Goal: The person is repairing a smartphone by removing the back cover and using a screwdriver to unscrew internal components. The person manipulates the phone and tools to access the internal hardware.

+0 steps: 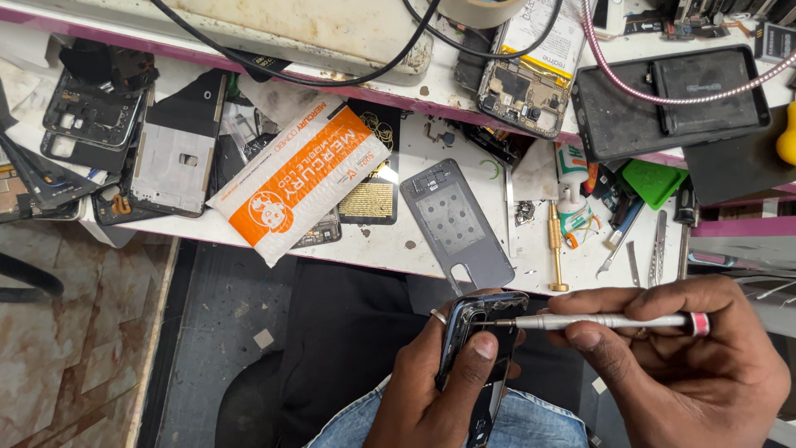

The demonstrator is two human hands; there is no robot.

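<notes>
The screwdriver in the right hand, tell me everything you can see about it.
The screwdriver is slim and silver, metal by its look, with a red band near its back end. It lies almost level, tip pointing left. The right hand pinches its shaft between thumb and fingers. Its tip meets the upper edge of the opened phone, which the left hand grips above the lap.

Bare hands, ring on left hand [427,390], seemingly blue jeans [531,423]

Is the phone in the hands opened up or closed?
Opened up: the phone in the left hand shows bare insides, no back cover.
</notes>
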